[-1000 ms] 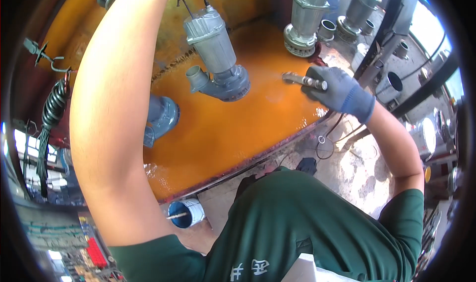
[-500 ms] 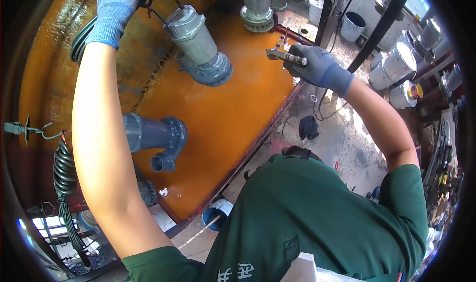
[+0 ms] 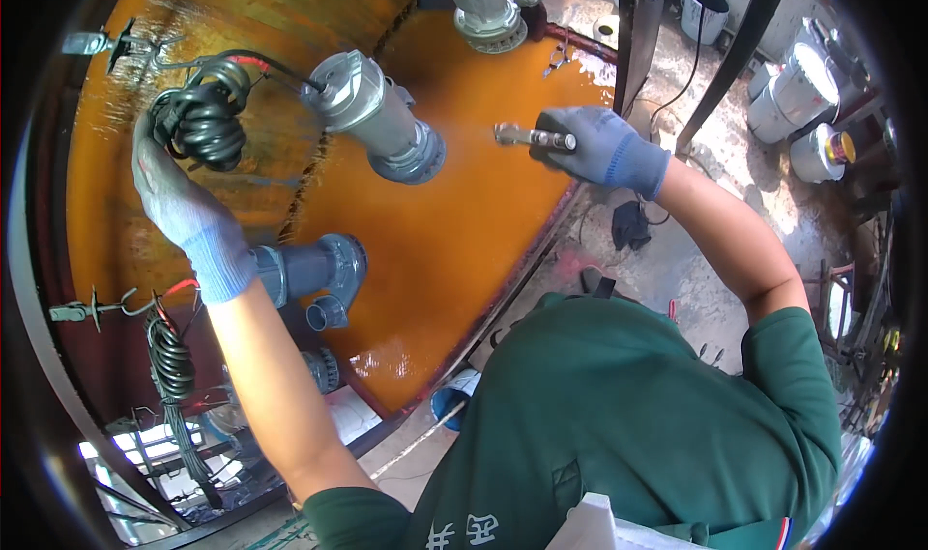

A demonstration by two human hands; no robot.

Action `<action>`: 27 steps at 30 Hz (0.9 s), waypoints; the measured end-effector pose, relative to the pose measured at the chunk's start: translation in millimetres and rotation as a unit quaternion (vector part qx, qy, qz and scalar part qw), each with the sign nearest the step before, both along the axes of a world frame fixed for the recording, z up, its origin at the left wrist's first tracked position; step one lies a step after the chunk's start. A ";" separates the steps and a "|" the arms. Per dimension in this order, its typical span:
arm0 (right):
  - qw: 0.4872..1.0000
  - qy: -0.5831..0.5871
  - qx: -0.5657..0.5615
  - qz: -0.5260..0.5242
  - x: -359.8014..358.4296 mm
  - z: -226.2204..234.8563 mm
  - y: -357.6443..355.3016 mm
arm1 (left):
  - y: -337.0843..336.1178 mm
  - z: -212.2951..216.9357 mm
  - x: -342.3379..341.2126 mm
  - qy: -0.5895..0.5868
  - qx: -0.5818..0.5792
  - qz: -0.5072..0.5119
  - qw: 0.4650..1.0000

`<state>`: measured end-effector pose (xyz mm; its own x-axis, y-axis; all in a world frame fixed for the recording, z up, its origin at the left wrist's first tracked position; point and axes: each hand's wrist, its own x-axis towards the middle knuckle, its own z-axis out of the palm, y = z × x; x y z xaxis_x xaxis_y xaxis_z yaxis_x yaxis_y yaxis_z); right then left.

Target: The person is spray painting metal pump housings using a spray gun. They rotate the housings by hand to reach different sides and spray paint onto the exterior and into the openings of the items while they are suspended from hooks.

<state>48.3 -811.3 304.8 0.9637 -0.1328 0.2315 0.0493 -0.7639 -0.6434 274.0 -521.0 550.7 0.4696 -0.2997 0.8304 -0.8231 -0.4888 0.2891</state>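
My left hand (image 3: pixel 184 202), in a grey-blue knit glove, grips a coil of black cable (image 3: pixel 208 115) at the upper left; some of its fingers are hidden behind the coil. From that coil the cable runs to a grey submersible pump (image 3: pixel 372 110), which hangs tilted over the orange-coated surface. My right hand (image 3: pixel 599 144), gloved too, is closed around a metal spray gun (image 3: pixel 534 137). The gun's nozzle points left toward the hanging pump, with a gap and a faint haze between them. Below, a second blue-grey pump (image 3: pixel 309 270) hangs partly behind my left wrist.
Another pump (image 3: pixel 478 9) hangs at the top. Hooks on the left include one (image 3: pixel 97 311) carrying a second cable coil (image 3: pixel 172 357). A blue-lined bucket (image 3: pixel 454 400) stands below the orange surface's edge. Dark posts (image 3: pixel 643 38) and white buckets (image 3: pixel 795 91) are to the right.
My left hand has come down with the cable coil, now fully in view. The hanging pump has turned, hiding its side outlet. My right hand has shifted slightly left with the spray gun.
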 end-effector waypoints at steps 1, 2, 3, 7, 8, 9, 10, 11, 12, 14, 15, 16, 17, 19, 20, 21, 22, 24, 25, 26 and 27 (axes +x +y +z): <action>1.000 -0.001 0.007 0.000 0.2 1.3 1.9 | 10.5 -8.5 -9.2 -0.041 0.046 0.018 0.998; 0.998 0.035 0.058 0.015 2.0 7.1 3.2 | 16.3 -14.3 -19.1 -0.011 -0.001 -0.019 1.000; 0.991 0.072 0.107 0.025 1.7 10.5 3.1 | 18.3 -20.5 -24.7 0.022 -0.050 -0.060 0.997; 0.992 0.091 0.028 0.081 -13.0 4.7 12.4 | 22.0 -23.8 -33.9 0.065 -0.096 -0.085 0.990; 0.996 0.085 0.015 0.034 -11.8 5.7 15.6 | 24.6 -22.0 -31.0 0.092 -0.136 -0.086 0.983; 0.996 0.084 0.021 0.027 -13.1 2.9 15.7 | 25.8 -20.6 -29.6 0.072 -0.131 -0.077 0.986; 0.999 0.035 0.034 -0.005 -13.6 -0.3 15.1 | 27.1 -21.1 -31.9 0.060 -0.125 -0.058 0.989; 0.998 -0.014 0.043 -0.037 -13.2 0.1 15.5 | 29.0 -19.7 -35.2 0.048 -0.123 -0.039 0.990; 0.999 0.001 0.048 0.000 -14.1 6.8 15.0 | 33.6 -20.2 -32.6 0.076 -0.159 -0.060 0.982; 0.998 0.036 0.003 0.047 -17.7 5.1 22.4 | 42.9 -22.8 -21.1 0.067 -0.164 -0.097 0.979; 0.991 0.073 -0.042 0.100 -19.5 1.8 25.8 | 42.5 -22.6 -19.0 0.067 -0.164 -0.114 0.978; 0.993 -0.009 -0.082 0.088 -19.1 -12.3 27.2 | 40.8 -24.3 -19.9 0.067 -0.159 -0.106 0.979; 0.993 -0.007 -0.080 0.085 -16.1 -6.6 30.2 | 37.4 -26.1 -24.0 0.069 -0.154 -0.094 0.981; 0.999 -0.031 -0.033 -0.017 -5.6 12.9 35.5 | 49.9 -30.1 -9.7 0.053 -0.156 -0.101 0.981; 0.995 -0.096 0.018 -0.026 -2.9 11.2 34.5 | 52.7 -32.2 -6.9 0.055 -0.163 -0.106 0.979; 0.995 -0.095 0.019 -0.028 -2.0 11.2 34.0 | 55.0 -33.3 -5.0 0.058 -0.171 -0.110 0.977; 0.998 -0.041 0.028 -0.031 -2.0 11.9 33.6 | 57.1 -33.3 -4.7 0.067 -0.171 -0.099 0.978; 0.999 0.038 -0.013 -0.034 -5.8 1.0 34.5 | 66.5 -35.8 8.2 0.067 -0.176 -0.095 0.978; 0.999 0.037 -0.012 -0.036 -11.0 -8.2 33.5 | 72.9 -36.1 16.1 0.057 -0.170 -0.083 0.980; 0.995 0.096 -0.038 -0.012 -17.7 -16.7 31.5 | 74.8 -37.5 20.2 0.053 -0.163 -0.068 0.983; 0.986 0.154 -0.062 0.013 -21.6 -23.7 30.2 | 75.3 -38.7 22.7 0.050 -0.156 -0.053 0.985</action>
